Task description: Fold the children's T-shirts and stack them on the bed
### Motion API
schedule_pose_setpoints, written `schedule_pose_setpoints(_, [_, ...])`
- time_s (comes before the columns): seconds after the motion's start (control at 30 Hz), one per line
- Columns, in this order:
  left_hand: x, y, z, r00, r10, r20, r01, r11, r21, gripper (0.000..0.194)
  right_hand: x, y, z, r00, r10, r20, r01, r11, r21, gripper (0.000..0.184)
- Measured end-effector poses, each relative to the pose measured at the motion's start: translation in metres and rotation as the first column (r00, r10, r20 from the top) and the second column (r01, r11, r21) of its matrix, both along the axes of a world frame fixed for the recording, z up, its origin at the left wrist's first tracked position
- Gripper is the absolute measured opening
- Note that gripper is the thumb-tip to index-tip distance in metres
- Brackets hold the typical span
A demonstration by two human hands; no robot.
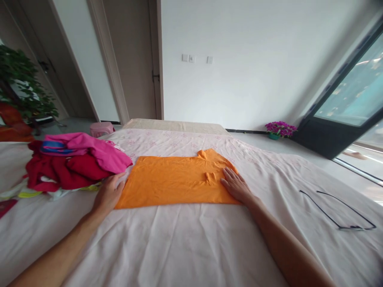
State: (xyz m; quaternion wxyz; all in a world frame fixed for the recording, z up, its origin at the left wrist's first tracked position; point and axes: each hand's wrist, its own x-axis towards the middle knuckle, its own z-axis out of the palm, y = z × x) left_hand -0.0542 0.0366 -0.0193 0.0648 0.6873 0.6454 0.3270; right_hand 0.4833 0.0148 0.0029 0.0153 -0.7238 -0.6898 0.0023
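An orange T-shirt [173,181] lies folded into a flat rectangle on the pale sheet of the bed [185,243]. My right hand [236,185] rests flat on the shirt's right end, fingers stretched out. My left hand [108,193] lies at the shirt's left edge with its fingers extended, touching the cloth beside the clothes pile. Neither hand holds anything.
A pile of pink and red clothes [74,163] sits on the bed to the left. A black wire hanger [341,211] lies on the sheet at right. A potted plant [20,83], a pink stool [101,128], purple flowers [279,129] and a window [353,95] surround the bed.
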Motion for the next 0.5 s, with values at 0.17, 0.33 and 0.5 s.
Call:
schedule_pose_setpoints(0.17, [-0.006, -0.010, 0.018, 0.996, 0.077, -0.055, -0.074, 0.996, 0.041, 0.040, -0.002, 0.000, -0.003, 0.999, -0.048, -0.008, 0.048, 0.998, 0.035, 0.066])
schedule_pose_setpoints(0.33, [0.021, -0.022, 0.019, 0.979, -0.152, -0.136, 0.174, 0.970, 0.171, 0.039, -0.002, -0.001, -0.001, 0.999, -0.050, 0.015, 0.050, 0.999, 0.001, 0.063])
schedule_pose_setpoints(0.5, [0.028, -0.017, -0.004, 0.885, -0.342, -0.317, 0.353, 0.935, -0.023, 0.050, 0.001, -0.003, 0.002, 0.998, -0.070, 0.005, 0.071, 0.997, -0.029, 0.064])
